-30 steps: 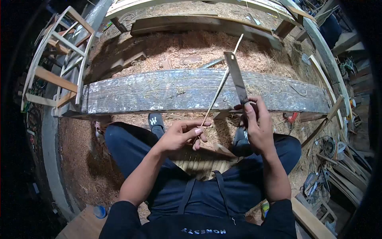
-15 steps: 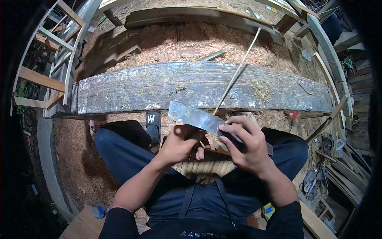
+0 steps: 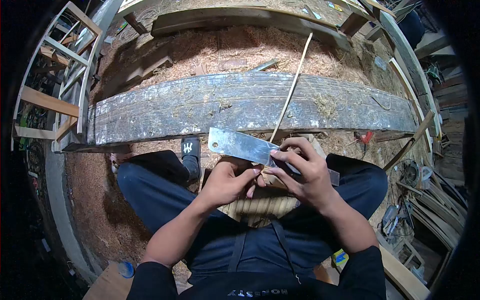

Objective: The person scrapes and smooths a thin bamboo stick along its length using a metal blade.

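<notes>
My right hand [image 3: 305,172] is closed round the handle end of a broad metal blade [image 3: 237,146], which points left with a hole near its tip. A long thin strip [image 3: 294,86] rises from between my hands and crosses over the weathered plank [image 3: 170,112]. Beneath the blade, my left hand [image 3: 227,182] pinches near the strip's lower end; the blade and fingers partly hide that end. Both hands are close together above my lap.
A slatted wooden frame [image 3: 49,100] stands at the left. Beyond the plank lies a long board [image 3: 240,19] among shavings. Red-handled pliers [image 3: 365,138] lie past my right knee, with stacked strips [image 3: 437,220] farther right. A blue-rimmed container [image 3: 126,269] is at lower left.
The blade has swung from upright to pointing left, over my left hand. My right hand has moved left and down toward my left hand. The strip's top now leans farther right.
</notes>
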The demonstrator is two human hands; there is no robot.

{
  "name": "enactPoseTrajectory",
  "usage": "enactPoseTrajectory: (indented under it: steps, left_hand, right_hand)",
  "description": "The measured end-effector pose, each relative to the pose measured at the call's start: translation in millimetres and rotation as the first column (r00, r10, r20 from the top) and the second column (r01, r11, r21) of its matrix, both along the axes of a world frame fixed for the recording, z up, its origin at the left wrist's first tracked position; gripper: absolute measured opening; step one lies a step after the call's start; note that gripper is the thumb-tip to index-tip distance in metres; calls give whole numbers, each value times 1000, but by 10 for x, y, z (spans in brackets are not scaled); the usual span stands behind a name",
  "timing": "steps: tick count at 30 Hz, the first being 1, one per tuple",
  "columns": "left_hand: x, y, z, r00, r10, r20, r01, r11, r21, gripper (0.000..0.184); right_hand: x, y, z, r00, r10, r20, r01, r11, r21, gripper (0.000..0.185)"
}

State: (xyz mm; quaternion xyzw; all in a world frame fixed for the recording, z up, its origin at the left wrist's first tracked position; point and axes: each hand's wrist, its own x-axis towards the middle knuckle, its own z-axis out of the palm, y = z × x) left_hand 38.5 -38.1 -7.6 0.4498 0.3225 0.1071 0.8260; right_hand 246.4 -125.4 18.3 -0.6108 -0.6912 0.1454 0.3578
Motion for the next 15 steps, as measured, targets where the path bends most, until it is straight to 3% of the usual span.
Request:
enactPoseTrajectory:
  steps: [9, 15]
  left_hand:
    - [12, -42, -48, 998, 23, -62, -24, 1000, -10, 21]
    - [30, 6, 64, 961, -77, -267, 103, 991, 82, 23]
  right_hand:
    - [-29, -56, -75, 998, -57, 7, 56, 997, 59, 30]
    - [-29, -102, -116, 996, -92, -21, 93, 992, 82, 29]
